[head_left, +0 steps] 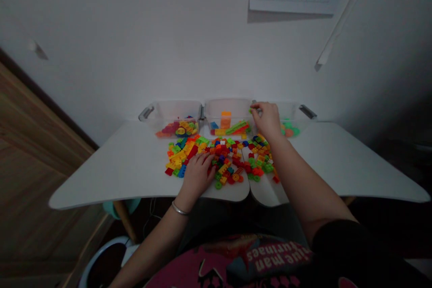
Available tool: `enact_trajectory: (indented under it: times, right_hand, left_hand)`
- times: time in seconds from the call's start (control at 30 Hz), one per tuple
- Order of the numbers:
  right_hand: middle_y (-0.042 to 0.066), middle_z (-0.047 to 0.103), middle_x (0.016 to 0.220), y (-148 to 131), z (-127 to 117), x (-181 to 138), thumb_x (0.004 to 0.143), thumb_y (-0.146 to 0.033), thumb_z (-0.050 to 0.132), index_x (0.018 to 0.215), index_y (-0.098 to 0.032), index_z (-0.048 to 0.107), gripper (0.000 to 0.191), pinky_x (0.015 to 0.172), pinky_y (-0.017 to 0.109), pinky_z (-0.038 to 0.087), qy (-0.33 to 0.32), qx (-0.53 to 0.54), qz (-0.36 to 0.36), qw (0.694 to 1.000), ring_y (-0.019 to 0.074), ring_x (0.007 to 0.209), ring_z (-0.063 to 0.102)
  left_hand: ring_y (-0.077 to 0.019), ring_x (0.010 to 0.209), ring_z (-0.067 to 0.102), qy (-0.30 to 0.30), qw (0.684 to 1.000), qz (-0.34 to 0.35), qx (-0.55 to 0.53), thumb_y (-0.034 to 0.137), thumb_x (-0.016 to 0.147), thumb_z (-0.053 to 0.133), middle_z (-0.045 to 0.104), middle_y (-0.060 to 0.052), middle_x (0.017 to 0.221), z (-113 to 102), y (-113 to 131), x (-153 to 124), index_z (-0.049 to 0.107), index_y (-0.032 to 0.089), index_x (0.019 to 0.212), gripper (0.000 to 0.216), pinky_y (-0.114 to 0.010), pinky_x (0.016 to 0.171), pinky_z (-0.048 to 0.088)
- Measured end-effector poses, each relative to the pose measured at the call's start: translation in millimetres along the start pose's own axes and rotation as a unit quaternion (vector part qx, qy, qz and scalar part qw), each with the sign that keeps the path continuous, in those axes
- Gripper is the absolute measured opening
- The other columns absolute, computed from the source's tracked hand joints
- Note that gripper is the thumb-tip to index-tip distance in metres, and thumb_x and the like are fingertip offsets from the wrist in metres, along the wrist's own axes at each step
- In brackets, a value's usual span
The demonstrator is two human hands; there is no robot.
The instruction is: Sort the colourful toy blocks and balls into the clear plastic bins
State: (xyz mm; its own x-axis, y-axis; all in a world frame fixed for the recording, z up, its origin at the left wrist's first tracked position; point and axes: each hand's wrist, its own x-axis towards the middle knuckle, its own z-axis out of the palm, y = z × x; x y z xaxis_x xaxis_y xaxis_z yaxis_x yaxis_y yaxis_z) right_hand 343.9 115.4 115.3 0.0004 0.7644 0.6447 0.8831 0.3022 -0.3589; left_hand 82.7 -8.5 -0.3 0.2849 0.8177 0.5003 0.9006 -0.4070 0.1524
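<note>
A heap of small plastic building bricks (222, 155) in red, yellow, green, blue and orange lies on the white table (135, 166). My left hand (197, 175) rests on the heap's near left side, fingers curled down onto the bricks; a bracelet circles that wrist. My right hand (268, 119) reaches far over the rim between the middle bin (227, 117) and the right bin (297, 119), fingers pinched on a small green brick (251, 110). The middle bin holds orange, green and red long pieces.
Three clear plastic bins stand in a row against the white wall; the left bin (172, 121) holds mixed coloured pieces. A seam splits two tabletops near the middle. A wooden door is at left, a stool (101, 261) below.
</note>
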Motion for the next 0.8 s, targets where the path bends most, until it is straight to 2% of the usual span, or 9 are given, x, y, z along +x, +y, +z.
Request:
enact_trajectory:
  times: [0.2,0.37,0.6,0.8]
  right_hand:
    - [0.012,0.071,0.116,-2,14,1,0.096,-0.03,0.042,0.118,-0.02,0.07,0.037,0.099,0.042,0.039,-0.094,-0.096,0.028,0.991,0.0298,0.11,0.056]
    - [0.017,0.072,0.111,-2,22,-5,0.101,-0.033,0.028,0.111,-0.013,0.072,0.05,0.104,0.044,0.035,-0.133,-0.145,-0.012,0.98,0.03,0.113,0.056]
    - [0.016,0.071,0.118,-2,19,-6,0.102,-0.034,0.028,0.117,-0.013,0.071,0.049,0.106,0.042,0.035,-0.152,-0.142,-0.028,0.978,0.029,0.115,0.057]
    - [0.014,0.069,0.124,2,13,-3,0.1,-0.031,0.036,0.124,-0.012,0.067,0.043,0.109,0.039,0.034,-0.166,-0.081,-0.037,0.982,0.0263,0.12,0.056]
  left_hand:
    - [-0.0301,0.119,0.057,0.0,1.0,-0.003,-0.001,0.03,0.091,0.054,0.066,-0.011,0.127,0,0,-1,0.063,0.019,0.127,0.038,-0.048,0.105,0.046]
    - [-0.0294,0.119,0.057,0.003,1.0,-0.002,-0.008,0.03,0.092,0.053,0.066,-0.011,0.127,-1,-1,-1,0.062,0.02,0.127,0.038,-0.048,0.105,0.046]
    - [-0.0305,0.12,0.056,-0.006,1.0,-0.004,-0.006,0.03,0.091,0.053,0.065,-0.011,0.128,-1,0,0,0.062,0.017,0.128,0.039,-0.049,0.106,0.046]
    - [-0.0299,0.12,0.057,-0.001,1.0,-0.002,-0.007,0.03,0.092,0.053,0.066,-0.011,0.127,0,0,0,0.063,0.019,0.127,0.038,-0.049,0.105,0.046]
